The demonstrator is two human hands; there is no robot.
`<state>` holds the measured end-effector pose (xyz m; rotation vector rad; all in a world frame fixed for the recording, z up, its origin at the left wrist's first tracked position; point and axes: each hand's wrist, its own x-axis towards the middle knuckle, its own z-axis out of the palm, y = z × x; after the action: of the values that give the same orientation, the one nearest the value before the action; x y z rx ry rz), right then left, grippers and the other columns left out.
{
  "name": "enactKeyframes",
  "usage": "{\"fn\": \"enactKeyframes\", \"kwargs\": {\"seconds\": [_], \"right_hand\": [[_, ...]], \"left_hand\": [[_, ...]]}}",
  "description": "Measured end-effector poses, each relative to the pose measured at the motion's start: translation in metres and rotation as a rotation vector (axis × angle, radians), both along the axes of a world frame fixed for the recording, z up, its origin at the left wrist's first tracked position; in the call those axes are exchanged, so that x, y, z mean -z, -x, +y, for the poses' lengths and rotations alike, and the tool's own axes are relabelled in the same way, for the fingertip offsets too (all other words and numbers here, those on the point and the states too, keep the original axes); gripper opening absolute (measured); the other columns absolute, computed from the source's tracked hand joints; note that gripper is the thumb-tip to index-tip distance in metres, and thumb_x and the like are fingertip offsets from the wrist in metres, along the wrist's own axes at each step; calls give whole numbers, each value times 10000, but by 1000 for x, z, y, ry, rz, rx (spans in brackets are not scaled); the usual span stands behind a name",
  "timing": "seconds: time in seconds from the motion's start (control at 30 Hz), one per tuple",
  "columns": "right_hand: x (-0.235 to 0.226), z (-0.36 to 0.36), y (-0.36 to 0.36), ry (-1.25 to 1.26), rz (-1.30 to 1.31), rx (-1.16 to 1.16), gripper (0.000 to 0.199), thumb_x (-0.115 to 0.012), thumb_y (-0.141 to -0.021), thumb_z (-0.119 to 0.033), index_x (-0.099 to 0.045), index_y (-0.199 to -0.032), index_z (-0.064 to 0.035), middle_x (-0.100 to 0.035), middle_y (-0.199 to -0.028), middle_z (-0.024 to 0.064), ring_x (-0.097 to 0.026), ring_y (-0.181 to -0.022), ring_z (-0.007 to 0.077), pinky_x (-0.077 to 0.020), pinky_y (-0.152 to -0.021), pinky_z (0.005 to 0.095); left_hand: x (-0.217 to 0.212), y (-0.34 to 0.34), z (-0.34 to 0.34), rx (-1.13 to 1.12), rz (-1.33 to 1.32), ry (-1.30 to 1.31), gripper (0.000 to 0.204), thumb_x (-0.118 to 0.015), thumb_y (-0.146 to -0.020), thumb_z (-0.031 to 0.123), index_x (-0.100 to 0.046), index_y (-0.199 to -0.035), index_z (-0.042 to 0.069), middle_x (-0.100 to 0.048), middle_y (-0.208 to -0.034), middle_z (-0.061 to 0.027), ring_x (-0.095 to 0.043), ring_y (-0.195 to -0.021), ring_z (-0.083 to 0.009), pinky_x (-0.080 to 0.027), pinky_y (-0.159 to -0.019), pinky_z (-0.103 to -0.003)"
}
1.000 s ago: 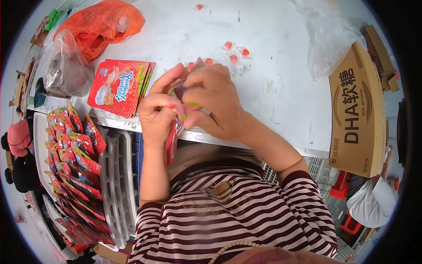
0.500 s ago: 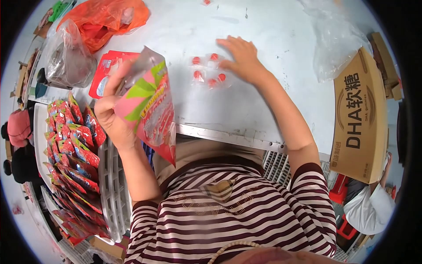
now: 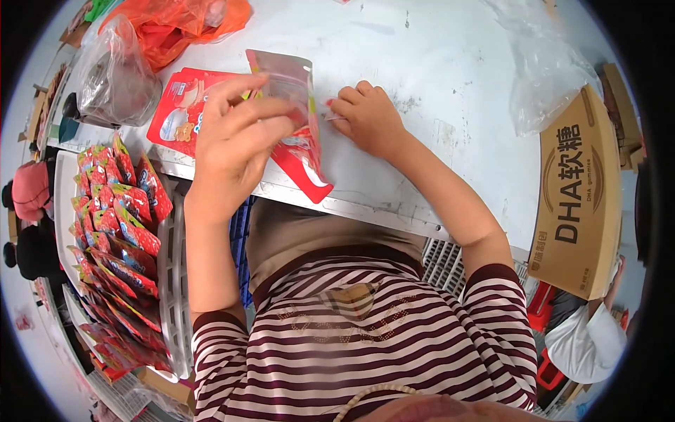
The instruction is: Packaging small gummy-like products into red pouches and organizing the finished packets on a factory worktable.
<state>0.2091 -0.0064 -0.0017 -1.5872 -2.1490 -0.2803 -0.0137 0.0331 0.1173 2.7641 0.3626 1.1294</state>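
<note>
From here it looks like the filling step: the right hand [image 3: 373, 116] has its fingers closed round a clear-wrapped red candy [image 3: 329, 103] at the table [image 3: 457, 105]. The red pouch [image 3: 304, 165] slants across the table's near edge, top toward the far edge. The left hand [image 3: 235, 141] curves over it, fingers too blurred to judge their grip. Next seems to call for a steady, wide mouth.

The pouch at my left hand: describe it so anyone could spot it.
Find the white table, then the left hand over its near edge. At that hand is a red pouch with its grey inside showing, unlike the flat, overlapping pouches to its left.
</note>
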Motion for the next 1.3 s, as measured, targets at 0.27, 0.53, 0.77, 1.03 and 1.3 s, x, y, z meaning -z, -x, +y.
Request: {"fn": "enactKeyframes", "kwargs": {"seconds": [0.27, 0.53, 0.77, 1.03, 1.3], "right_hand": [[-13, 4, -12, 109, 855, 151, 199, -591, -822, -230, -600, -717, -61, -574, -685, 13, -508, -651, 137, -408, -595, 285], [-113, -13, -11, 43, 1837, 56, 282, -532, -871, -343, -585, -844, -67, -590, -799, 32, -517, -649, 73, -378, -533, 210], [-161, -18, 10, 353, 2107, -255, 339, -461, -933, -396, -524, -802, -90, -537, -743, 27, -485, -588, 95, -405, -525, 208], [-114, -25, -7, 542, 1453, 27, 290, -512, -882, -327, -594, -820, -56, -566, -774, -14, -488, -696, 66, -373, -592, 217], [-91, -12, -18, 515, 921, 24, 285, -517, -876, -311, -595, -828, -41, -559, -794, 18, -490, -704, 91, -403, -618, 238]], "left_hand": [[1, 3, -11, 8, 51, 50, 142, -664, -687, 10, -620, -811, 65, -637, -875, -65, -541, -1022, -304, -431, -827, -368], [1, -23, -7, 69, 17, 77, 201, -688, -607, 7, -652, -790, 84, -532, -778, -37, -486, -805, -235, -416, -716, -351], [5, -66, -13, 129, 1, 92, 206, -741, -603, 70, -634, -779, 51, -544, -765, -47, -481, -791, -230, -415, -698, -332], [20, -65, -12, 4, 36, 120, 207, -721, -608, 29, -584, -763, 20, -558, -793, -85, -496, -818, -281, -449, -723, -372], [31, -71, -15, 68, 32, 82, 209, -715, -599, 23, -580, -759, 31, -513, -829, -64, -476, -840, -265, -442, -745, -365]]}}
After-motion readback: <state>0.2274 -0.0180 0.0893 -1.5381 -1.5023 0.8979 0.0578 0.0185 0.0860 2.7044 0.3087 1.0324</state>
